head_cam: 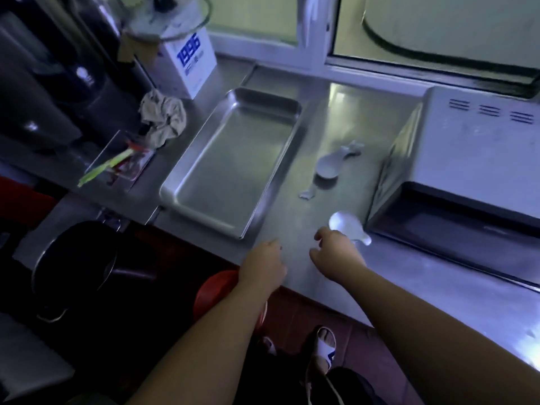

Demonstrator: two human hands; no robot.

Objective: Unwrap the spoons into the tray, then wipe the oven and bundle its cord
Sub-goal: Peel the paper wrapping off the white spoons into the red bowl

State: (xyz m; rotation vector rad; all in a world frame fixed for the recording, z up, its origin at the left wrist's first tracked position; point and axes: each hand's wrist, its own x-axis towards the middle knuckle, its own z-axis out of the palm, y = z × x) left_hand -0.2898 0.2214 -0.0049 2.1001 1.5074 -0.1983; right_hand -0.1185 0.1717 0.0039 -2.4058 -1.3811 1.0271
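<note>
A steel tray (233,159) lies on the steel counter with nothing in it. To its right lies a white spoon (328,168) with crumpled clear wrap at its handle, and a small scrap of wrap (306,194) lies below it. A second white spoon (346,225) lies near the counter's front, beside the white oven (467,159). My right hand (336,249) hovers over this spoon's near side with loosely curved fingers and grips nothing. My left hand (263,264) sits at the counter's front edge, fingers relaxed, holding nothing. The oven's cord is out of sight.
A crumpled beige cloth (163,118) lies left of the tray, near a white box (190,62) and dark appliances (43,83). A clear holder with green sticks (117,165) stands at the left edge. Below the counter are a black pot (76,264) and a red bucket (216,290).
</note>
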